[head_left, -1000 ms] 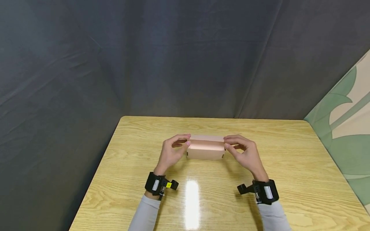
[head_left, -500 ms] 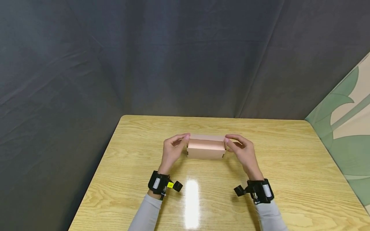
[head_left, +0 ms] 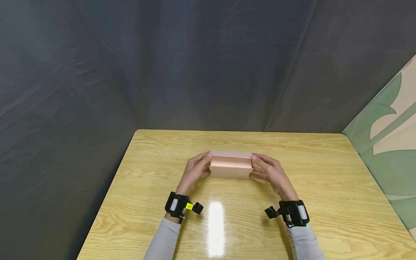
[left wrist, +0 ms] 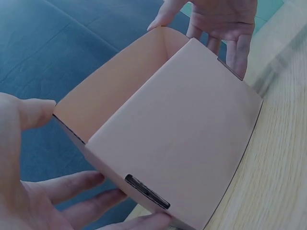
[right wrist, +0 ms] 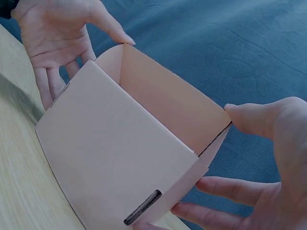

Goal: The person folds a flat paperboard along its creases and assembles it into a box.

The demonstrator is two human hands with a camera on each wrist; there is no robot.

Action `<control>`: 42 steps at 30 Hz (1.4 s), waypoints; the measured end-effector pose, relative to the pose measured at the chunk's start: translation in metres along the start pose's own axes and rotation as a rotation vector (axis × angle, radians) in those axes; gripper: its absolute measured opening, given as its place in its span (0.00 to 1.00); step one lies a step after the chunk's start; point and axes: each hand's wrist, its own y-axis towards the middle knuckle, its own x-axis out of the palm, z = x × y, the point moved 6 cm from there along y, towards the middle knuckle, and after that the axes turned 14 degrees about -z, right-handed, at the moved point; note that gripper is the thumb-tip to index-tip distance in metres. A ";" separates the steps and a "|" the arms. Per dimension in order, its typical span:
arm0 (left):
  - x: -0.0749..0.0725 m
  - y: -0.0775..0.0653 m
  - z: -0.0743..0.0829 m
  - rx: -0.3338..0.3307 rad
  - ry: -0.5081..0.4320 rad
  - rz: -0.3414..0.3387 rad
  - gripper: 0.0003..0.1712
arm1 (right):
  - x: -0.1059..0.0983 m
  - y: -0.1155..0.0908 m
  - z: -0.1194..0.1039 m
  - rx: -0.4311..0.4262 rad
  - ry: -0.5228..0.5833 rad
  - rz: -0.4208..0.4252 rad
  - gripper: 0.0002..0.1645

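Note:
A small plain cardboard box [head_left: 230,172] stands on the table with its long front wall towards me. Its lid [head_left: 231,154] is raised at the back, leaving a gap along the top. My left hand [head_left: 193,169] is at the box's left end, the thumb touching the raised panel's corner and fairly straight fingers lying against the end wall. At the opposite end, my right hand [head_left: 274,174] touches it in much the same way. Dark-edged slots show near the lower front corners in both wrist views. The box's contents, if any, are hidden.
The wood-grain table [head_left: 146,202] carries a bright glare streak in front of the box. A dark curtain [head_left: 208,72] hangs behind and left of it. A green leaf-patterned cloth [head_left: 390,144] is at the right. Both wrists wear black camera mounts.
My thumbs have shifted onto the raised panel's corners, and the fingers have come down from the top to the end walls. The box has stayed almost in place.

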 end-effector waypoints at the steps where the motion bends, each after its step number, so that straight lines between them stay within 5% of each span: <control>1: -0.001 0.000 -0.001 -0.002 -0.004 -0.007 0.39 | 0.000 0.000 0.000 -0.003 0.007 -0.005 0.46; 42: -0.004 -0.001 0.000 -0.019 -0.079 -0.131 0.35 | -0.004 0.003 0.005 -0.011 -0.038 -0.016 0.41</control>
